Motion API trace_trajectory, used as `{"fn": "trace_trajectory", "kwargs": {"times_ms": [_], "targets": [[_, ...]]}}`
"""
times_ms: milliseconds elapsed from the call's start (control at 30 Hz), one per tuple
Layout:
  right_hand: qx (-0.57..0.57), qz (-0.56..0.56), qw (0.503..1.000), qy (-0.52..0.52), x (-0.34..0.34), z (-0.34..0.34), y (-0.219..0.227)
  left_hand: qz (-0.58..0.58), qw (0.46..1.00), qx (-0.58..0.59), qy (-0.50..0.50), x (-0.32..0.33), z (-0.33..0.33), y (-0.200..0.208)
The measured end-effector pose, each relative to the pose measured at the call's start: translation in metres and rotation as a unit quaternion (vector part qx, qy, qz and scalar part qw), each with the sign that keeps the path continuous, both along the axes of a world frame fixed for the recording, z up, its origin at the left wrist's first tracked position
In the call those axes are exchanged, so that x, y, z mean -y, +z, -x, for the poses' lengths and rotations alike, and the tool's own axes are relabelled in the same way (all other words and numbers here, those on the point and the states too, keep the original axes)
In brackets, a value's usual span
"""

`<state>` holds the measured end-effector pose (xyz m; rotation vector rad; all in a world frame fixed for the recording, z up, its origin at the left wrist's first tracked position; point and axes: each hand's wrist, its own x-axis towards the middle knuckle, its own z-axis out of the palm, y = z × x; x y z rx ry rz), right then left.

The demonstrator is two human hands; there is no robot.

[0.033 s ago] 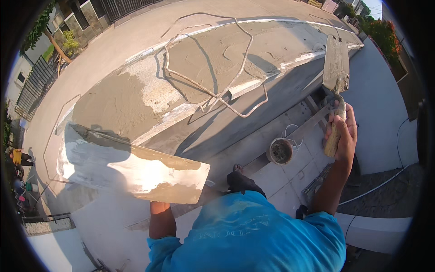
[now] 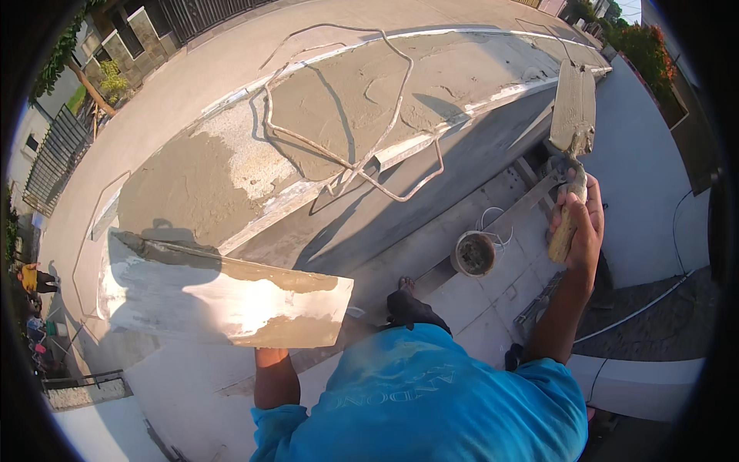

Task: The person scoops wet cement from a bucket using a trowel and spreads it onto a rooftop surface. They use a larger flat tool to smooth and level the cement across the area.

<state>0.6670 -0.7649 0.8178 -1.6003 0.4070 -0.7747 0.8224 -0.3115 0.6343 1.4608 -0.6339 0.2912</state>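
A trowel coated in grey mortar is gripped by its wooden handle in my right hand, its blade pointing away at the right. My left forearm runs under the near end of a long flat mortar board, which the hand holds up from below. The board hides that hand's fingers. Wet mortar clings along the board's edges, and its far end lies close to the wall top. Grey mortar covers much of that broad ledge, leaving a rough pale patch bare.
Bent metal rods arch over the ledge, another bent rod standing at its left. Below, a bucket holding grey mix stands beside a plank. A white wall rises at right. A person is far left.
The view has shifted slightly, moving the ledge and rods a little leftward. Both hands keep their hold on the trowel and the board.
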Motion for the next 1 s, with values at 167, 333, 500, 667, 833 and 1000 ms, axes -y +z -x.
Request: {"fn": "trace_trajectory", "kwargs": {"times_ms": [167, 333, 500, 667, 833, 1000], "targets": [[0.023, 0.021, 0.989, -0.142, 0.079, 0.031, -0.085, -0.082, 0.993, 0.049, -0.069, 0.056, 0.002, 0.017], [-0.146, -0.047, 0.944, -0.294, 0.147, 0.073, -0.198, -0.307, 0.939, 0.029, -0.15, 0.16, 0.003, 0.032], [-0.445, -0.034, 0.835, -0.322, 0.21, 0.132, -0.341, -0.468, 0.858, -0.055, -0.203, 0.267, 0.01, -0.008], [-0.648, -0.113, 0.719, -0.223, 0.225, 0.171, -0.45, -0.578, 0.778, -0.116, -0.218, 0.331, -0.013, -0.056], [-0.683, -0.153, 0.706, -0.105, 0.233, 0.183, -0.528, -0.62, 0.74, -0.167, -0.198, 0.351, -0.021, -0.084], [-0.74, -0.133, 0.657, -0.059, 0.279, 0.167, -0.647, -0.673, 0.692, -0.211, -0.154, 0.357, -0.029, -0.141]]}}
